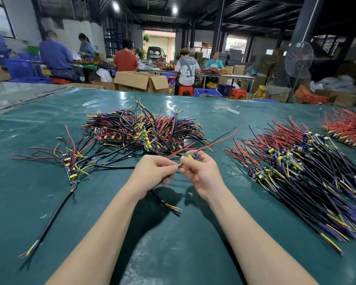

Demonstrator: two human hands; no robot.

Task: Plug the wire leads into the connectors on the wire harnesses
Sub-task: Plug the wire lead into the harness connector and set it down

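L hand (pixel 154 169) & R hand (pixel 202 173) are close together just above the mat (pixel 173 254), fingertips nearly meeting. L hand pinches a black cable (pixel 159 198) near its end. The cable's yellow/blue leads (pixel 180 165) stick out of the L fingertips toward the R hand. Rest of the cable drops under the L wrist & ends w/ bare coloured tips on the mat, betw the two forearms.

R hand holds a small board (pixel 191 156) w/ yellow & blue parts betw thumb & fingers, right at the lead tips. Can't tell if the leads are seated in it yet. Red wires (pixel 220 138) run from the board up & away, past the R hand's right side.

Beyond the hands lies a big tangled pile (pixel 144 130) of black, red & yellow wires w/ boards mixed in. Left of the L hand is a small bunch (pixel 72 167) w/ a row of boards, its long black tail trailing to the near left. Right of the R hand is a fanned stack (pixel 296 171) of boards, red wires pointing away & black/purple/yellow ends toward the near edge. Further right, well apart, is a red heap (pixel 347 128). Far behind are seated workers (pixel 125 58) at benches, boxes (pixel 140 81) & a fan (pixel 298 58).
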